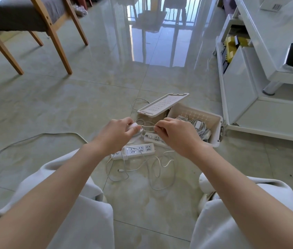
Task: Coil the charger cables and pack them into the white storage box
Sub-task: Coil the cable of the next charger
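My left hand (117, 133) grips a white charger plug (134, 126) with a few turns of its cable coiled beside it. A short stretch of that white cable (148, 127) runs to my right hand (176, 135), which pinches it. Both hands hover above the floor, just left of the white storage box (216, 131). The box is open and holds several coiled cables and adapters (198, 126). Its lid (162, 104) leans against the box's left side. Loose white cable (157, 167) loops on the tiles in front of my knees.
Two white power strips (138, 150) (155, 139) lie on the floor under my hands. A thicker grey cord (39, 136) trails off left. A white cabinet (250, 83) stands at the right, a wooden-legged chair (52, 33) at the far left.
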